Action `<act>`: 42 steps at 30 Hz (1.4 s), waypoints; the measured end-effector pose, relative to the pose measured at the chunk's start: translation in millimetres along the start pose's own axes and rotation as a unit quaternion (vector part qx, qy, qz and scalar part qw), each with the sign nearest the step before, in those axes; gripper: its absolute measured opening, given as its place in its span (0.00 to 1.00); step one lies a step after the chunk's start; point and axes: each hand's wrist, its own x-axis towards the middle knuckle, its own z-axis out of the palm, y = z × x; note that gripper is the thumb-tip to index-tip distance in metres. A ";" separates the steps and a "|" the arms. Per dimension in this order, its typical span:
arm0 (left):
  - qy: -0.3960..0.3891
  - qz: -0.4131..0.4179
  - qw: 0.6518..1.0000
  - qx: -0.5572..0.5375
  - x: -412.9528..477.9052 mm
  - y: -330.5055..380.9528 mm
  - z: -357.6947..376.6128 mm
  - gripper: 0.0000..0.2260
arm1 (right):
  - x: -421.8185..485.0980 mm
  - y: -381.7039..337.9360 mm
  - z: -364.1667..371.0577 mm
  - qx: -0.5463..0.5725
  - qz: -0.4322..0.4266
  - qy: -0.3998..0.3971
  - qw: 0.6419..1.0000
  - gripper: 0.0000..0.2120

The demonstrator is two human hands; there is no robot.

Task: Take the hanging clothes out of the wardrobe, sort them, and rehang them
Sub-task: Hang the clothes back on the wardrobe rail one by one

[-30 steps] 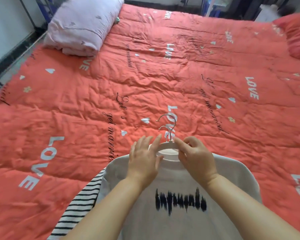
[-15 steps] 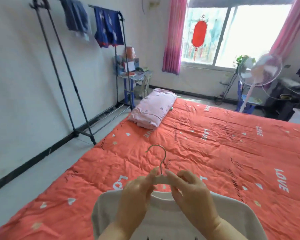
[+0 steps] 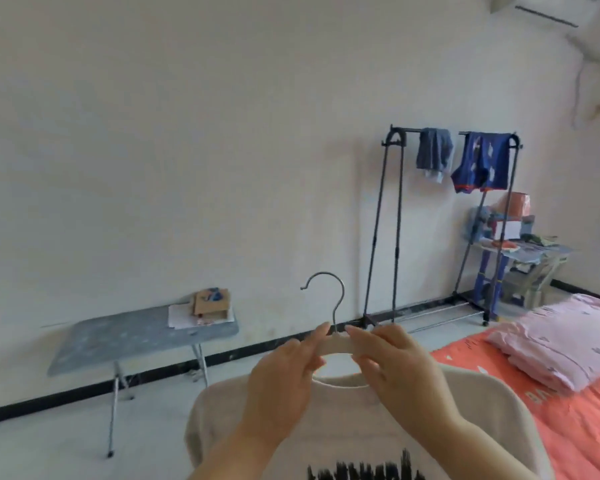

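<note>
The bed (image 3: 568, 427) lies on the right, and the rack (image 3: 394, 137) stands at the wall beyond it, well apart from the person. Its bar carries two blue garments (image 3: 482, 164) toward the far end, while the near part of the bar seems free. A folding tabletop (image 3: 118, 337) stands on the left, beside the way to the rack.

The shirt (image 3: 354, 431) hangs in the air in front of the person, above the floor near the bed edge. Its collar sits on the hanger (image 3: 336, 346) and its lower part runs out of view.

The left hand (image 3: 284, 372) and the right hand (image 3: 402, 368) hold the hanger, one on each side of the stem. Each grip is pressed together: fingers and thumb pinch the pale arm of the hanger just above the collar.

The hook (image 3: 342, 292) stands upright between the hands, and its open end points to the left.

I judge that the step in hand is to carry the shirt to the rack and hang it there. To do it well:

- Hold the hanger level, so that the shirt does not slide from one shoulder.
- Pass the tabletop without brushing it.
- At the rack, lift the hook above the bar, with its opening toward the bar, and lower it onto the free part.
- Let go only when the hook sits fully on the bar. One hand could steady the collar meanwhile.
</note>
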 end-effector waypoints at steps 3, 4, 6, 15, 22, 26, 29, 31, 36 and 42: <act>0.049 -0.026 0.997 0.052 -4.9 -41.3 -62.2 0.22 | 35.5 -54.3 41.4 0.033 -0.056 0.000 0.998 0.24; 0.067 -0.041 0.994 0.076 -9.0 -62.2 -89.1 0.23 | 50.0 -80.1 62.1 0.048 -0.085 0.003 0.995 0.23; 0.076 -0.045 0.991 0.104 -10.1 -85.3 -120.8 0.24 | 68.0 -108.8 85.3 0.059 -0.114 0.016 0.992 0.24; 0.131 -0.083 0.944 0.292 -52.8 -253.5 -317.1 0.20 | 157.0 -296.4 256.7 0.111 -0.277 -0.003 0.955 0.29; 0.124 -0.170 0.892 0.400 -81.8 -347.6 -455.0 0.20 | 203.0 -446.3 371.3 0.209 -0.308 -0.027 0.928 0.33; 0.147 -0.243 0.872 0.398 -101.7 -392.3 -514.3 0.26 | 226.5 -514.9 434.7 0.268 -0.359 -0.015 0.894 0.36; 0.170 -0.266 0.849 0.425 -113.0 -429.8 -551.9 0.19 | 247.6 -565.8 485.5 0.315 -0.393 -0.008 0.864 0.34; 0.189 -0.295 0.823 0.447 -118.8 -451.9 -574.7 0.19 | 261.0 -600.5 517.4 0.341 -0.415 -0.006 0.843 0.30; 0.247 -0.334 0.763 0.496 -127.6 -497.4 -630.9 0.18 | 299.3 -684.0 586.4 0.396 -0.463 0.002 0.792 0.20; 0.256 -0.347 0.690 0.582 -153.7 -555.4 -696.9 0.16 | 323.1 -783.2 652.0 0.457 -0.499 0.001 0.736 0.21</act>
